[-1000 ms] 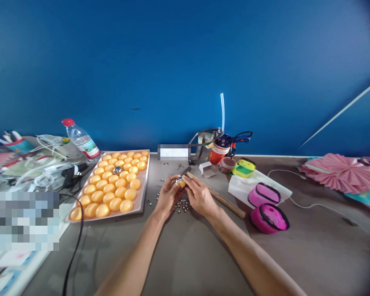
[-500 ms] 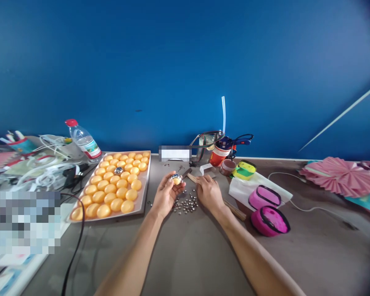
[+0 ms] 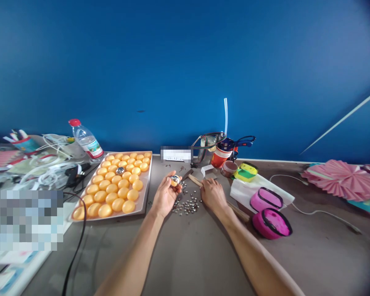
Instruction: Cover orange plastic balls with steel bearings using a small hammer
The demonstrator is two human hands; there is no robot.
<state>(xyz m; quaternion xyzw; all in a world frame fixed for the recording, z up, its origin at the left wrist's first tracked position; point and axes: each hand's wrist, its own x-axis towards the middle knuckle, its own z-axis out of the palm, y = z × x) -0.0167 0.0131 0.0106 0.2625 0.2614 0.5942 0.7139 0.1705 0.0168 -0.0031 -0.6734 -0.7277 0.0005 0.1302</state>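
My left hand [image 3: 165, 196] is closed around a ball [image 3: 174, 181], part orange and part covered in shiny silver, holding it above the table. My right hand [image 3: 214, 195] is lowered, palm down, over a wooden stick [image 3: 195, 180] that shows on both sides of it. Its fingers are bent together and their tips are hidden, so what they hold cannot be made out. Between the hands lies a loose pile of small silver beads [image 3: 186, 206]. To the left, a white tray [image 3: 145, 181] holds rows of orange balls [image 3: 112, 188] and one silver-covered ball [image 3: 120, 170].
A water bottle [image 3: 91, 144], tangled white cables [image 3: 57, 170] and a black cord [image 3: 77, 246] are on the left. Behind my right hand stand a red cup [image 3: 220, 158] and a small round jar [image 3: 229, 168]. Pink mesh pouches [image 3: 271, 224] and a pink paper fan [image 3: 342, 179] are on the right.
My right hand has shifted slightly right and toward me, while the wooden stick stays in place. My left hand has turned the ball, showing more silver. The view has moved a little.
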